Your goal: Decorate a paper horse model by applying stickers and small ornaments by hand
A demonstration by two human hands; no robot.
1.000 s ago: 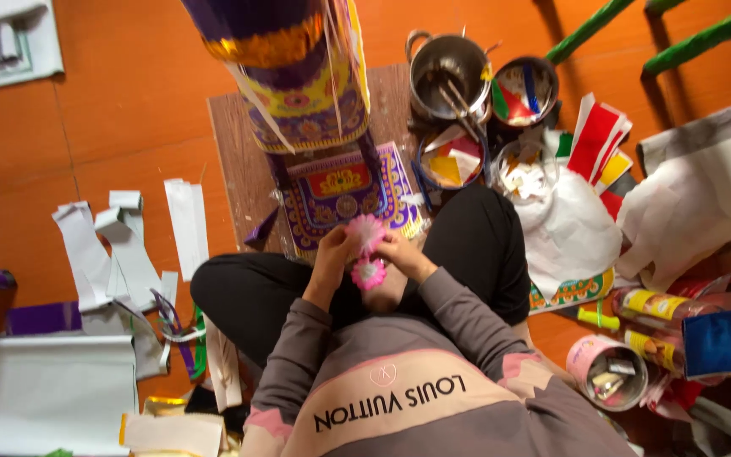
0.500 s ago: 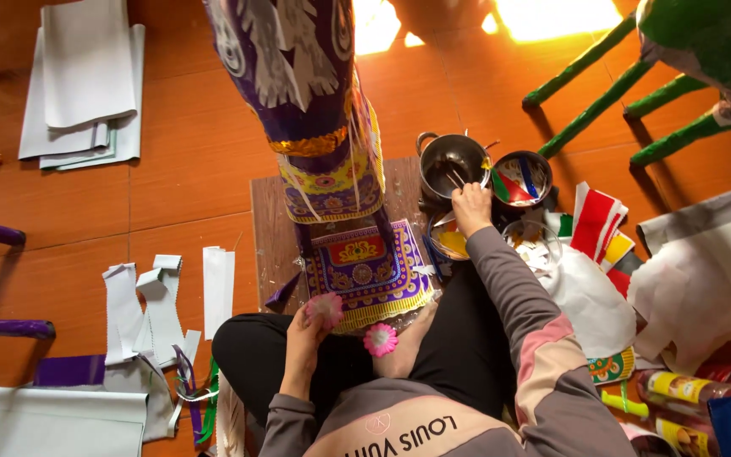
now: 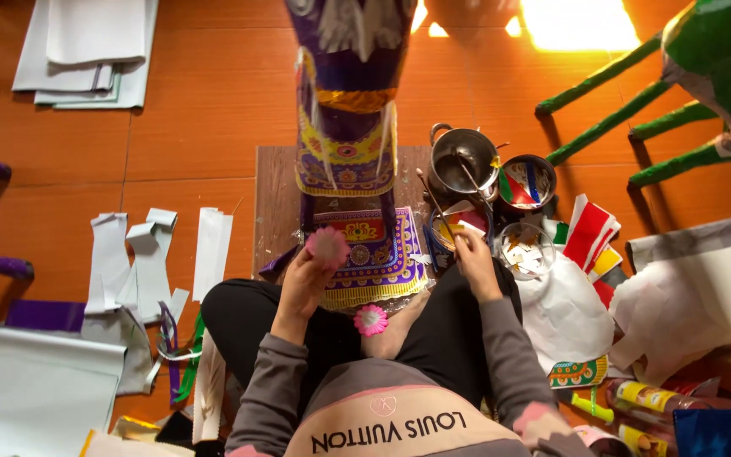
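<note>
My left hand holds a pink paper flower up against the lower part of a tall purple paper figure with a patterned skirt panel. The figure stands on a wooden board. A second pink flower lies on my bare foot. My right hand rests with its fingers pinched at the rim of a bowl of coloured paper bits; I cannot see what it holds.
A metal pot with sticks, a bowl of coloured scraps and a clear bowl sit by the board. White paper strips lie left, paper sheets right. Green legs stand far right.
My right hand drew back from the metal pot to the nearer bowl. My left hand lifted the pink flower up to the figure's skirt.
</note>
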